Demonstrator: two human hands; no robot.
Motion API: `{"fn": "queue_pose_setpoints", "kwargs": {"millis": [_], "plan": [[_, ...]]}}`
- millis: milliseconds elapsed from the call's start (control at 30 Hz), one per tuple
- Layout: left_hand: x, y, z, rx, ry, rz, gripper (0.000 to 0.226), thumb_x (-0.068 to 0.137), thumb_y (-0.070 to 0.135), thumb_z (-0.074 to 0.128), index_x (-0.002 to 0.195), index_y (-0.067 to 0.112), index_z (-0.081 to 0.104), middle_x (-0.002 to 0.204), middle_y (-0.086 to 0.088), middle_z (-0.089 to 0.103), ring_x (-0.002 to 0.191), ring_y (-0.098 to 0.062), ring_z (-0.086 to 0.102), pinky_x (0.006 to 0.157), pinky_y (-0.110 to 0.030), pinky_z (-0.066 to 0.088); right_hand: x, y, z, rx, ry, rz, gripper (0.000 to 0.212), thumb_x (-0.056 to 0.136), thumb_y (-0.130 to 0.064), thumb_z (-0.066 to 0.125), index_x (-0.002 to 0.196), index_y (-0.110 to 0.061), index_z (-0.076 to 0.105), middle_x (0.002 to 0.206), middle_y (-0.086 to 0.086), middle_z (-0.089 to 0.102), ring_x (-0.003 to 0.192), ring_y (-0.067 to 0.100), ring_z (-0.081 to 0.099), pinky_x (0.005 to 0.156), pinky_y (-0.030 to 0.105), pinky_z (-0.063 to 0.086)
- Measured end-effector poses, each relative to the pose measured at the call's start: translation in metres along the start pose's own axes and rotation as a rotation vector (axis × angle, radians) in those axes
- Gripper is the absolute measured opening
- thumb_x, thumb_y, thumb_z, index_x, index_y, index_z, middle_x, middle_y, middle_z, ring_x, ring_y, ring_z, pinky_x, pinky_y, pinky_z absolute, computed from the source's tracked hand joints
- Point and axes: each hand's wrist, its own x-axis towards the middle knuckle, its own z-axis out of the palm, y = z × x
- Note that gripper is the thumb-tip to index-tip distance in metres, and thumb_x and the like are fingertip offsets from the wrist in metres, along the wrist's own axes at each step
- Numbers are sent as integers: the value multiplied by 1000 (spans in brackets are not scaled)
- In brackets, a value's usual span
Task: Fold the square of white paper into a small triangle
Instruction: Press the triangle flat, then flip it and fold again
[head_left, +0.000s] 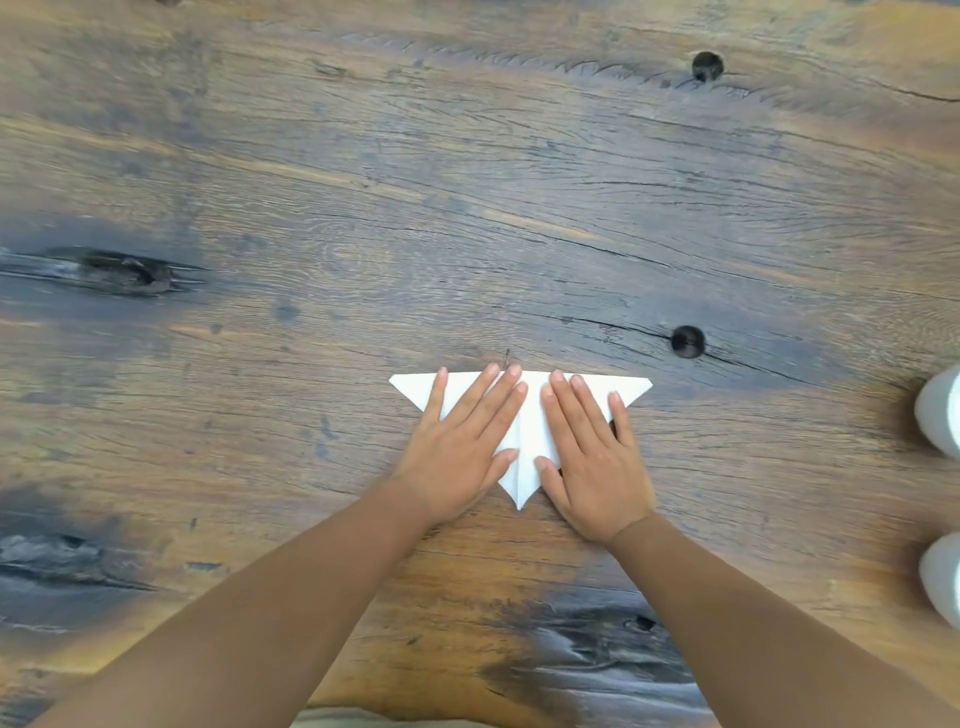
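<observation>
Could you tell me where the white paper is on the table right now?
In the head view the white paper lies flat, low and right of centre on the wooden table, pressed under the left hand and right hand.

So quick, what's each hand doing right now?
Left hand: open, pressed flat on the white paper.
Right hand: open, pressed flat on the same paper.

Worktop (467, 182): open far, left. Right edge: two white objects, upper (941, 410), lower (943, 577), blocking.
</observation>
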Motion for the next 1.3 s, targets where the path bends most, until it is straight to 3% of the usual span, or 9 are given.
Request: {"fn": "queue_pose_setpoints", "kwargs": {"millis": [400,567,667,900,1067,1300], "plan": [[-82,-66,-3,-29,-25,-219,70,102,52,24,159,14,9,168,-1,7,154,-14,3,119,-65,9,1,-1,0,-35,-18,11,71,100,-46,25,160,-12,5,169,4,4,156,22,3,124,54,10],[-82,-61,-11,-50,-39,-239,74,100,52,28,158,10,13,167,-5,10,154,-20,8,118,-67,10,1,-1,0,-40,-21,11,72,100,-46,25,160,-12,4,169,4,4,156,22,2,125,53,9],[-70,-43,-13,-80,-20,-230,74,101,51,27,158,8,9,168,-7,5,154,-22,2,119,-66,6,1,-1,0,-33,-17,14,71,100,-46,25,160,-12,5,169,4,4,156,22,3,124,54,10],[-8,11,-8,-96,-23,-50,74,101,54,26,159,11,8,168,-4,4,154,-18,-2,120,-64,9,1,-1,0,6,16,4,71,100,-44,32,160,-12,11,169,5,8,156,22,7,124,55,13],[1,5,-4,-18,-66,-15,73,102,52,25,159,11,6,168,-3,-1,154,-20,-4,120,-62,7,0,-1,0,9,18,2,71,100,-44,31,160,-12,10,169,5,8,156,21,6,124,54,13],[-50,-37,-6,-40,-73,-197,73,102,57,12,159,12,1,168,-3,-4,154,-16,-6,120,-63,4,0,-2,-2,-14,-4,13,72,100,-44,29,160,-12,7,169,4,7,156,21,5,124,53,10]]}}
